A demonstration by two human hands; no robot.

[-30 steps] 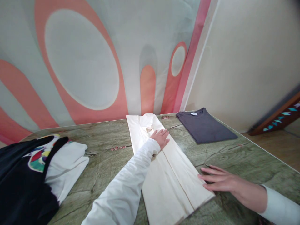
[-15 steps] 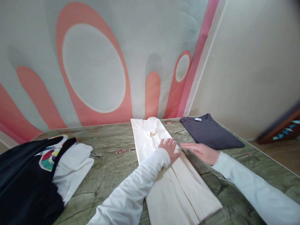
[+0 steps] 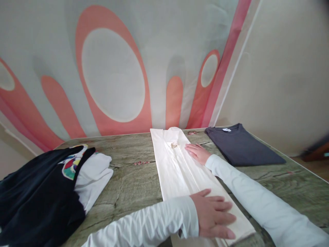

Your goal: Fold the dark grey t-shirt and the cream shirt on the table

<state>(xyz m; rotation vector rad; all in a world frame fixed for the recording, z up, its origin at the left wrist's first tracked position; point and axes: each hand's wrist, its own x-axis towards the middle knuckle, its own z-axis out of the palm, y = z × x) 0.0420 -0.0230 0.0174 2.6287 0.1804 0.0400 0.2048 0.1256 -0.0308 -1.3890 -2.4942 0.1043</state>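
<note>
A long, narrow cream-white shirt (image 3: pixel 174 171), folded lengthwise, lies in front of me with its collar end toward the wall. My left hand (image 3: pixel 214 214) rests flat on its near part, fingers spread and pointing right. Farther up, my right hand (image 3: pixel 197 153) lies with straight fingers on the shirt's right edge, just below the collar. Neither hand grips the cloth. The near end of the shirt is partly hidden by my left sleeve and runs out of the picture.
On the right of the wood-patterned table (image 3: pixel 133 181) lies a folded dark grey T-shirt (image 3: pixel 246 147). At the left is a loose heap of black clothing (image 3: pixel 38 192) with a white garment (image 3: pixel 94 175). A wall with a pink pattern (image 3: pixel 151 113) borders the far edge.
My left hand has slid from the upper middle of the shirt down to its near right part. My right hand has moved from beside the shirt onto its right edge.
</note>
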